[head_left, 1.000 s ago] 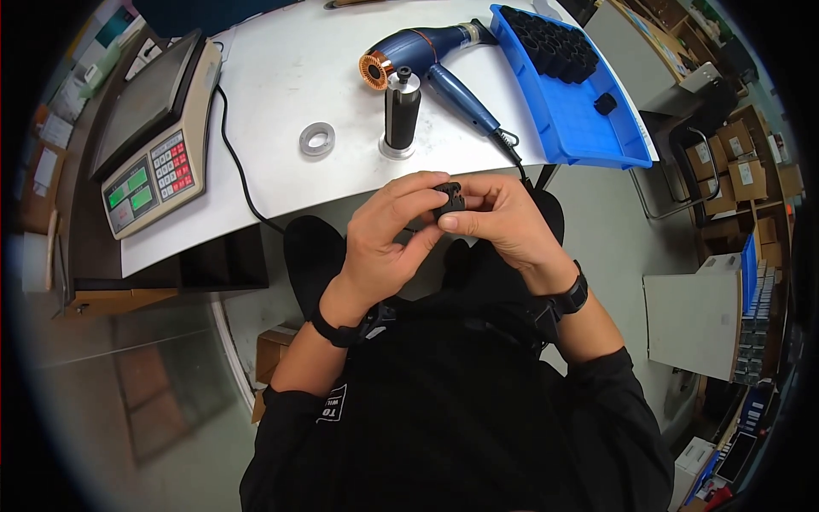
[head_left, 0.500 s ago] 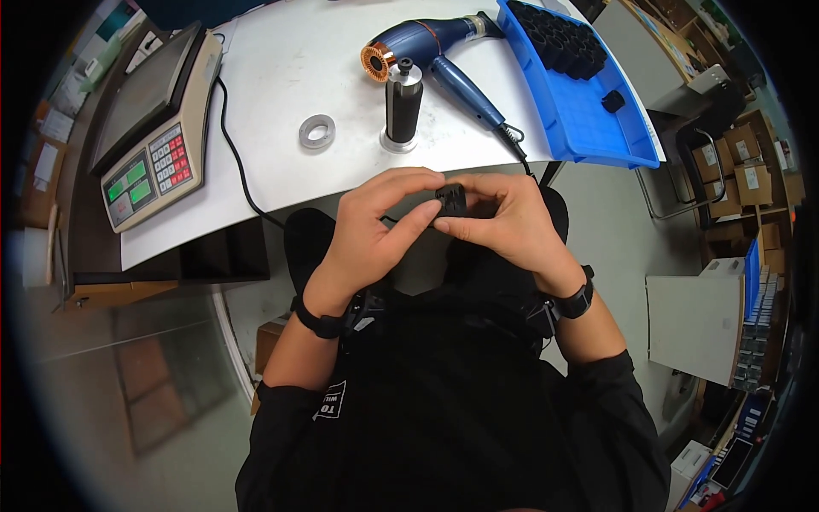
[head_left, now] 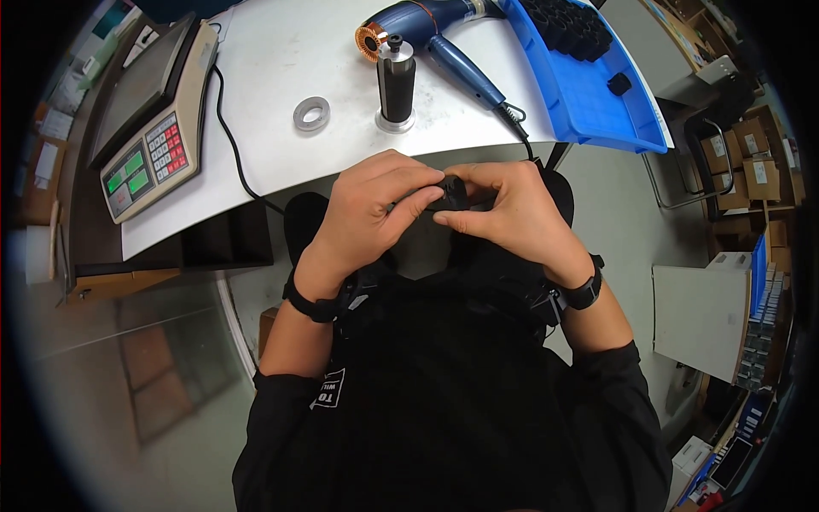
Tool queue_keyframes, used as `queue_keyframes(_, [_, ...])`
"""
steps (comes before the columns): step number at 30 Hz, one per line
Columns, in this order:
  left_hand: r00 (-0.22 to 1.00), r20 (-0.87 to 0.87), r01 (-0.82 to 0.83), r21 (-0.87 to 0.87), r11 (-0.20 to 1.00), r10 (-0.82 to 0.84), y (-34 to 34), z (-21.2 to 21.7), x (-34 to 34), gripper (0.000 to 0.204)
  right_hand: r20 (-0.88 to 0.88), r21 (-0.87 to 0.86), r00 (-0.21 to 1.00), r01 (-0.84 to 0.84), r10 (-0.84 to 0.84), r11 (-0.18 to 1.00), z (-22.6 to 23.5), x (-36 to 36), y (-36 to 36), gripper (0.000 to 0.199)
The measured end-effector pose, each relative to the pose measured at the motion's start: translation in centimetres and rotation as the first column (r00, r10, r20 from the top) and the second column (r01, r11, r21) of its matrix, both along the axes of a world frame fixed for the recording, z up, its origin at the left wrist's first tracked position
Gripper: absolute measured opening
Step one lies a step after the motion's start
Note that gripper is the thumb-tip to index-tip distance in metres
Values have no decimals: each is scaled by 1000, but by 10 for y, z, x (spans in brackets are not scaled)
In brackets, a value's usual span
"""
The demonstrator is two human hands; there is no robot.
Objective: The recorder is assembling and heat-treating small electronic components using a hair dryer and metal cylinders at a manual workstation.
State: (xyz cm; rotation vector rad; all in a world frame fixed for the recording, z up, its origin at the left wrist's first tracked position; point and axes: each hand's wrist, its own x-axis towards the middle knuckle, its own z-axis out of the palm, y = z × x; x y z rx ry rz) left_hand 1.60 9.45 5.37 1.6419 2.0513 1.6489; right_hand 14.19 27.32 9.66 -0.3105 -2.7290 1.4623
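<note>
A small black part (head_left: 451,195) with a ridged look is held over my lap, just in front of the table edge. My left hand (head_left: 365,205) pinches it from the left between thumb and fingers. From the other side my right hand (head_left: 522,209) is closed on it, thumb below and fingers above. The fingertips cover much of the part, so its exact kind does not show. Beyond my hands, a black-sleeved metal cylinder (head_left: 397,90) with a knob on top stands upright on the white table (head_left: 281,51).
Left of the cylinder lies a roll of clear tape (head_left: 311,114). A blue hair dryer (head_left: 465,68) rests behind it. At the right, a blue tray (head_left: 589,115) contains several black cup-like parts (head_left: 570,32). A weighing scale (head_left: 162,128) with a trailing cable occupies the left.
The black part has turned between my fingers, and my right thumb has moved slightly away from my left fingertips. The table things sit a little higher in the picture as my head shifts.
</note>
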Motion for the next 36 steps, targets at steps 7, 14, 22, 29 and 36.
queue_keyframes(7, [985,-162,-64,13,998,65,5,2,7,11,-16,-55,1000,-4,3,998,-9,1,3,43])
queue_keyframes(14, [985,171,-3,-103,995,21,3,5,8,11,28,-165,999,-11,16,986,-16,1,6,40])
queue_keyframes(22, [975,220,17,-160,987,19,4,2,11,13,15,-245,1000,-16,20,969,-28,4,10,42])
queue_keyframes(29, [952,305,71,-190,979,-10,4,7,8,19,27,-316,999,-34,45,948,-29,5,13,43])
queue_keyframes(36, [952,307,92,-246,965,-12,3,13,6,20,23,-402,998,-48,62,915,-32,5,14,43])
